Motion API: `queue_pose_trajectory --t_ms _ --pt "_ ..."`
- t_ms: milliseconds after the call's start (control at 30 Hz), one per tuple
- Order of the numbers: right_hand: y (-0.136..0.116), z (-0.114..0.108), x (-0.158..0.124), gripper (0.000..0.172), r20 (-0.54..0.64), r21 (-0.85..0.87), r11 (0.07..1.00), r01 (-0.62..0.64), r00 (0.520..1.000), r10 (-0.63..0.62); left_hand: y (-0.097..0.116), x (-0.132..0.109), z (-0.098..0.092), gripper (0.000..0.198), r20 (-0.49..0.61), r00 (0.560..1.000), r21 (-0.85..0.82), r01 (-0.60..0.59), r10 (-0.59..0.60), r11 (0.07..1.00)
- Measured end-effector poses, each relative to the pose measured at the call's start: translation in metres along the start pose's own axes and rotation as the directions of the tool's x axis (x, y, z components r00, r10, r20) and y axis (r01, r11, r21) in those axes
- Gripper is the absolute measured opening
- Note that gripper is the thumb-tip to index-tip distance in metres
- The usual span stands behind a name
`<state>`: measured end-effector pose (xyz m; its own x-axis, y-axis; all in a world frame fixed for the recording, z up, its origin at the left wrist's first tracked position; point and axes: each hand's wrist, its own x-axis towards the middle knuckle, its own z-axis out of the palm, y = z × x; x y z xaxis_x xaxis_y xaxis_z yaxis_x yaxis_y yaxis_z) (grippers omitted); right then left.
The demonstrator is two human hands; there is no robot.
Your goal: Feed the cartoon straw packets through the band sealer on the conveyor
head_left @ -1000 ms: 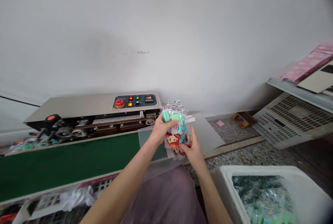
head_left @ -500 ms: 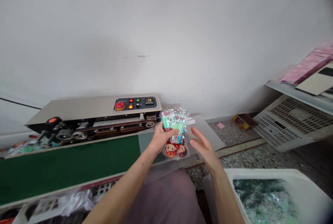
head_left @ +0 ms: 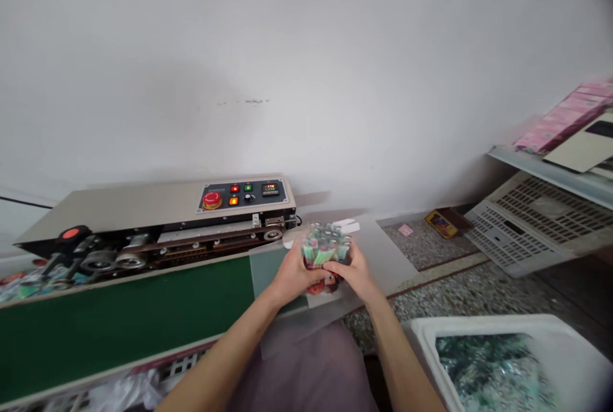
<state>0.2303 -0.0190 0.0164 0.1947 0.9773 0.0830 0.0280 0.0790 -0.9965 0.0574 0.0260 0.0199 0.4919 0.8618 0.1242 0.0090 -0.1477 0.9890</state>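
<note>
A bundle of small clear plastic packets (head_left: 326, 247) with green stick-like contents is held in front of me, slightly blurred. My left hand (head_left: 293, 274) is closed round its left side. My right hand (head_left: 355, 266) grips the right side, with the two thumbs close together at the front. Just below the thumbs, red-orange cartoon faces (head_left: 316, 288) show in part; my hands cover the rest. Under the bundle lies a translucent plastic sheet (head_left: 271, 271), which overlaps the end of the green conveyor belt (head_left: 191, 297).
A sealing machine (head_left: 143, 207) with a red stop button (head_left: 212, 198) and lit display runs along the wall at left. At lower right stands a white foam box (head_left: 426, 342) holding shiny greenish packets (head_left: 498, 370). Beyond it are a grey plastic crate (head_left: 507, 239) and pink boxes (head_left: 565, 117).
My right hand has come in from the right and closed on the bundle, which my left hand alone held before. The bundle sits a little lower, and its cartoon faces are more covered.
</note>
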Motion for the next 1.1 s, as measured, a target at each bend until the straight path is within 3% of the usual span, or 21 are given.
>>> queue_pose_trajectory --t_ms 133,267,367,500,700,900,1100 --pt "-0.019 0.002 -0.001 0.063 -0.028 0.046 0.999 0.003 1.000 -0.002 0.012 0.005 -0.004 0.063 -0.031 0.998 0.033 -0.051 0.052 0.998" --pt "-0.019 -0.001 -0.009 0.064 0.041 -0.019 0.992 -0.127 0.991 0.127 0.004 0.000 -0.011 0.062 -0.037 0.996 0.042 0.084 -0.082 0.996" --pt "-0.012 -0.001 -0.010 0.058 0.040 -0.061 0.988 -0.140 0.989 0.143 -0.003 -0.002 -0.012 0.054 -0.059 0.996 -0.094 0.063 -0.069 0.994" --pt "-0.010 -0.002 -0.007 0.061 -0.066 0.045 0.997 -0.064 0.996 0.067 0.001 0.004 -0.005 0.050 -0.059 0.996 -0.286 0.044 -0.064 0.957" --pt "-0.010 -0.017 -0.006 0.064 -0.081 -0.027 0.985 -0.170 0.983 0.167 -0.002 0.015 0.008 0.028 -0.123 0.986 0.085 0.125 -0.114 0.988" --pt "-0.024 -0.051 0.001 0.070 -0.051 -0.024 0.946 -0.323 0.946 0.321 -0.005 0.024 0.026 0.037 -0.168 0.970 0.191 0.205 -0.174 0.960" --pt "-0.019 -0.064 0.018 0.068 -0.076 -0.219 0.918 -0.330 0.944 0.322 0.003 0.017 0.023 0.013 -0.270 0.946 0.395 0.278 -0.178 0.876"
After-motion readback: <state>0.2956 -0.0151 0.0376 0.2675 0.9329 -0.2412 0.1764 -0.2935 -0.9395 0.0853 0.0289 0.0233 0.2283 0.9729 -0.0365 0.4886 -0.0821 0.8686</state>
